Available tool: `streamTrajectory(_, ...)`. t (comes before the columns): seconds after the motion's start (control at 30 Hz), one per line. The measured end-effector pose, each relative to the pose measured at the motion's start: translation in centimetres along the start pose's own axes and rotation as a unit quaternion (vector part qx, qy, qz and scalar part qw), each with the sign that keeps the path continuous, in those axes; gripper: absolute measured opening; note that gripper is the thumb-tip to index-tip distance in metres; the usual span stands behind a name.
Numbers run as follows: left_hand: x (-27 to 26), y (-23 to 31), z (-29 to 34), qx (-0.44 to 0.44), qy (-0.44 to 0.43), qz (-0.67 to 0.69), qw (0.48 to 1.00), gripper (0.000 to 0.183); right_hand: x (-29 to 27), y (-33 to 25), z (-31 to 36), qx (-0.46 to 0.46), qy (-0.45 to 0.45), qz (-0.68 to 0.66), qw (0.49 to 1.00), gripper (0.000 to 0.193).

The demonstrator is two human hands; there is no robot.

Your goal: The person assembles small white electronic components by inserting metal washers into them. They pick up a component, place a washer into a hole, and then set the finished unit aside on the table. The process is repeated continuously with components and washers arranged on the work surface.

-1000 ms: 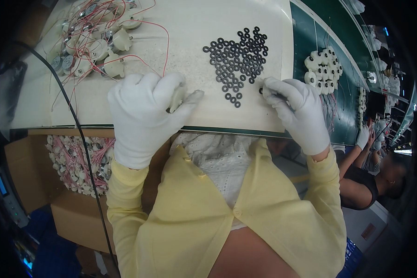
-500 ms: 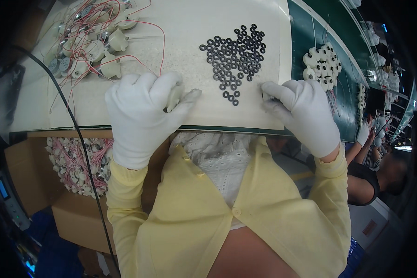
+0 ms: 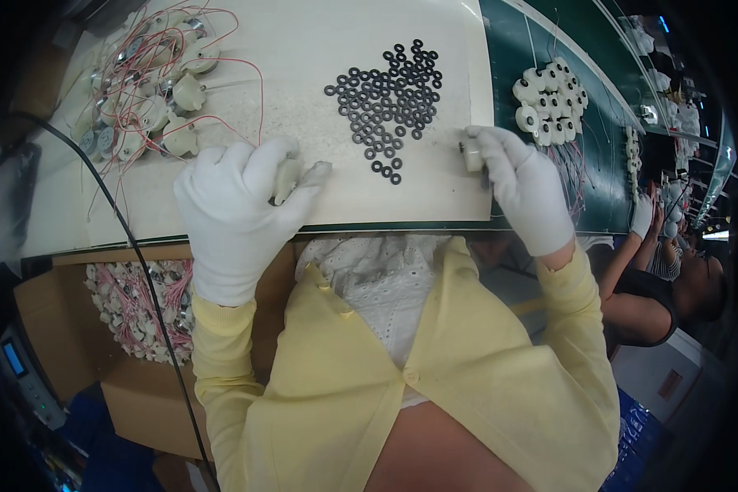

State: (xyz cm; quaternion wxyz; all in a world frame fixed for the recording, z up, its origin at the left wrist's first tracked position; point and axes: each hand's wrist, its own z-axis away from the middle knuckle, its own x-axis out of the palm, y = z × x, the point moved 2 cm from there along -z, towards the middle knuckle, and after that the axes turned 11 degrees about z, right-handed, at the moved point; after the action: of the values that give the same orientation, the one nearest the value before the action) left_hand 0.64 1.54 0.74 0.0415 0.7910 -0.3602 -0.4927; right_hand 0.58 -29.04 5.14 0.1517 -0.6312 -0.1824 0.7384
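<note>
My left hand (image 3: 236, 215), in a white glove, is closed around a small white plastic motor (image 3: 286, 181) above the near part of the white work surface. Part of that motor is hidden by the fingers. Gloved in white as well, my right hand (image 3: 523, 182) pinches a second white motor (image 3: 473, 156) near the sheet's right edge; a small dark spot shows on its side. Between the hands, a little farther off, lies a loose patch of black rubber rings (image 3: 389, 102). None of these rings is touched by either hand.
Motors with tangled red wires (image 3: 152, 90) are heaped at the far left. Grouped white motors with dark centres (image 3: 552, 100) stand on the green table (image 3: 508, 49) to the right. A cardboard box (image 3: 57, 303) of wired motors sits below left, crossed by a black cable (image 3: 143, 266). A co-worker (image 3: 644, 303) is at right.
My right hand has turned and shifted toward the green table, so the motor in its fingers now shows. The left hand keeps its hold. The whole view has slid a little.
</note>
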Motion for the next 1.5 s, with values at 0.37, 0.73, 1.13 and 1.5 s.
streamTrajectory(0.37, 0.2, 0.1, -0.2, 0.016, 0.020, 0.004, 1.000, 0.028, -2.3, 3.8, 3.1, 0.018, 0.132, 0.170, 0.976, 0.027)
streamTrajectory(0.73, -1.1, 1.3, 0.3, -0.029, -0.056, 0.010, 0.998, 0.051, -3.0, 2.4, 2.3, -0.070, 0.156, 0.164, 0.971, 0.039)
streamTrajectory(1.13, -0.8, -1.1, 1.3, -0.052, -0.052, 0.054, 0.996, 0.038, -11.3, 19.5, -1.9, 0.105, 0.132, 0.166, 0.972, 0.052)
streamTrajectory(1.5, -3.9, -0.7, 1.9, -0.065, 0.168, -0.023, 0.983, 0.058, -11.6, 20.3, -0.5, 0.082, 0.294, 0.112, 0.946, 0.052)
